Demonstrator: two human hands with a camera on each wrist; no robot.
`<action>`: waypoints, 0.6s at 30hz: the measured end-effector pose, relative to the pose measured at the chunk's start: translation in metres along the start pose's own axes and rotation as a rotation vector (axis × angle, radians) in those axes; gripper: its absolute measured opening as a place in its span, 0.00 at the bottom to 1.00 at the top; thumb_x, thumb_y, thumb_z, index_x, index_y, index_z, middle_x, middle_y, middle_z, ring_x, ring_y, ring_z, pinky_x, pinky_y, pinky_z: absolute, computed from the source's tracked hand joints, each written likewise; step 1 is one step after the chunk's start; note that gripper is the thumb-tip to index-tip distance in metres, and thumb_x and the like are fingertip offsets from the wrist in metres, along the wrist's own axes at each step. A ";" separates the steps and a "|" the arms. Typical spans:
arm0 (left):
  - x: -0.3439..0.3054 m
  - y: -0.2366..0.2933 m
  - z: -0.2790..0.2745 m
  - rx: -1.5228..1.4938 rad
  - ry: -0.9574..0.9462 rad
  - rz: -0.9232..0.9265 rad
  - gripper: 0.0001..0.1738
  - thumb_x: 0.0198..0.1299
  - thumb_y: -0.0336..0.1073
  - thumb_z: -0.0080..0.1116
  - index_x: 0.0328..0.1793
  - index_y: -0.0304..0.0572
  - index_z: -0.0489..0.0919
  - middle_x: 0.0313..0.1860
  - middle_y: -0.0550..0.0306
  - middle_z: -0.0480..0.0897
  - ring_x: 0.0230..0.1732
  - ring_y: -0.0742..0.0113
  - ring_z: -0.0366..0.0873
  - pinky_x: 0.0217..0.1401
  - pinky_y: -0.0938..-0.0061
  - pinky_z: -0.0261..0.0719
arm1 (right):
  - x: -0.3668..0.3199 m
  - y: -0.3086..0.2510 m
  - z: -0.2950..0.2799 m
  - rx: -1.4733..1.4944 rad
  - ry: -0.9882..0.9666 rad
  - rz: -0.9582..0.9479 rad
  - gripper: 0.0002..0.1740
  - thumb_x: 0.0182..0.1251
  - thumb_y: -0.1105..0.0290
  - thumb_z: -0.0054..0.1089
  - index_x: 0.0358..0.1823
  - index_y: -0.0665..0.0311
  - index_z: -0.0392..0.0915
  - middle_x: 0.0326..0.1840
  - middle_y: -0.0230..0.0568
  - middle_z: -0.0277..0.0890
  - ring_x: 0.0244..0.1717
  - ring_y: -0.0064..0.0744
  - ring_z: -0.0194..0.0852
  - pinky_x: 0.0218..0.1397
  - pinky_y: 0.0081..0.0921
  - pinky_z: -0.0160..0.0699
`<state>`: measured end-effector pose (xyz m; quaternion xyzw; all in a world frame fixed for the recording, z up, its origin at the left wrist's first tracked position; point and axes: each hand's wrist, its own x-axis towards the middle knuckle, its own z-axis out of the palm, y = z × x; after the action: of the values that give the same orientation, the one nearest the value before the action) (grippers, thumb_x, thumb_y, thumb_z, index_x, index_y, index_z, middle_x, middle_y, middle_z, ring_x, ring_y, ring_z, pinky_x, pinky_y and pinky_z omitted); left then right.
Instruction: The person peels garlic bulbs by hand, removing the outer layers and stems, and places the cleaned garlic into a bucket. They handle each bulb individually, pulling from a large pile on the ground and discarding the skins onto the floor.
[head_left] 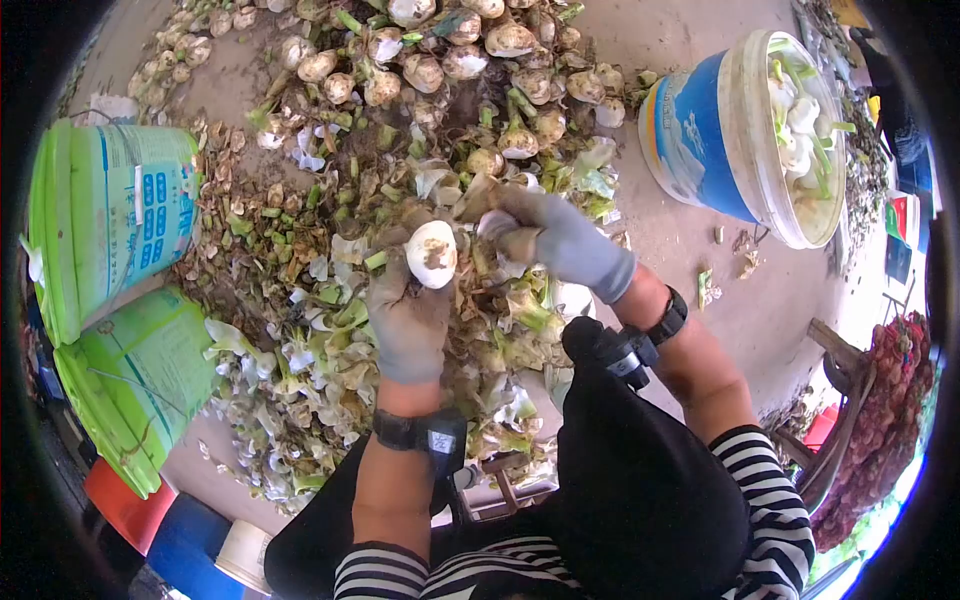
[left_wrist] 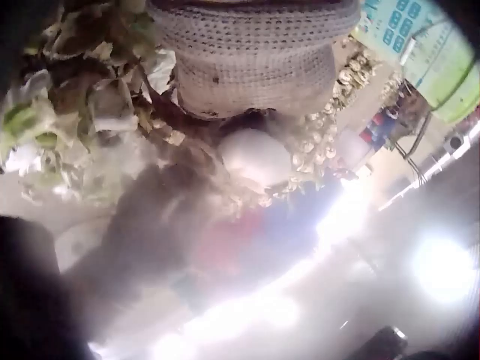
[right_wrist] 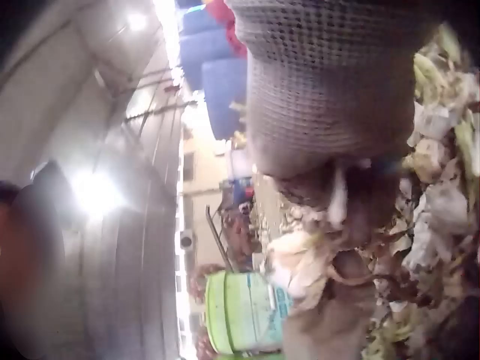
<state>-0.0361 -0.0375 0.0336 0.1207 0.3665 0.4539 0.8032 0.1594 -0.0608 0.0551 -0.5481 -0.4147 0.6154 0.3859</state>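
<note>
In the centre of the head view, the gloved left hand [head_left: 408,325] held a round white bulb [head_left: 432,255] with a brown patch; its grip was clamped on the bulb, above a layer of peelings [head_left: 290,360]. Just to the right of it, the gloved right hand [head_left: 570,240] pointed toward the bulb without touching it, its grip closed on a small pale piece [head_left: 492,226] too blurred to name. Soil-marked bulbs [head_left: 424,72] lay heaped on the floor [head_left: 690,262] across the top centre. At the upper right stood a blue and white bucket [head_left: 700,130], tilted in the view, with pale bulbs and green stems [head_left: 800,115] inside. Two green buckets [head_left: 120,215] filled the left edge, and a net of reddish bulbs [head_left: 885,420] showed at the lower right.
</note>
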 end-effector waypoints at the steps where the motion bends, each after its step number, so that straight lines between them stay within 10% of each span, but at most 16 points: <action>1: 0.001 0.000 0.000 -0.001 -0.002 -0.005 0.18 0.69 0.34 0.41 0.60 0.33 0.68 0.61 0.45 0.72 0.61 0.53 0.72 0.60 0.60 0.75 | -0.001 0.002 0.004 -0.001 0.005 0.002 0.17 0.58 0.70 0.54 0.49 0.65 0.77 0.39 0.45 0.81 0.40 0.35 0.80 0.45 0.27 0.75; 4: 0.003 -0.001 0.004 0.190 -0.017 0.142 0.14 0.67 0.32 0.46 0.56 0.36 0.68 0.56 0.48 0.74 0.58 0.58 0.73 0.61 0.62 0.72 | -0.003 0.003 0.014 -0.378 0.096 -0.177 0.13 0.61 0.62 0.58 0.37 0.66 0.79 0.21 0.51 0.72 0.23 0.37 0.75 0.30 0.30 0.73; 15: -0.002 -0.006 0.003 0.315 -0.038 0.171 0.13 0.66 0.32 0.49 0.54 0.39 0.70 0.57 0.47 0.75 0.59 0.58 0.72 0.62 0.63 0.71 | 0.000 0.016 0.009 -0.467 0.102 -0.146 0.13 0.56 0.61 0.59 0.39 0.60 0.82 0.27 0.53 0.77 0.30 0.50 0.78 0.34 0.36 0.76; 18: 0.002 -0.002 0.001 -0.017 -0.045 0.079 0.14 0.67 0.35 0.47 0.55 0.37 0.69 0.57 0.46 0.75 0.61 0.57 0.71 0.64 0.62 0.69 | -0.003 0.021 0.010 -0.572 0.058 0.006 0.14 0.60 0.65 0.58 0.42 0.68 0.79 0.31 0.53 0.78 0.30 0.34 0.79 0.36 0.29 0.76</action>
<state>-0.0335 -0.0367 0.0318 0.1383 0.3395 0.4856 0.7936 0.1490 -0.0719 0.0366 -0.6534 -0.5586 0.4584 0.2256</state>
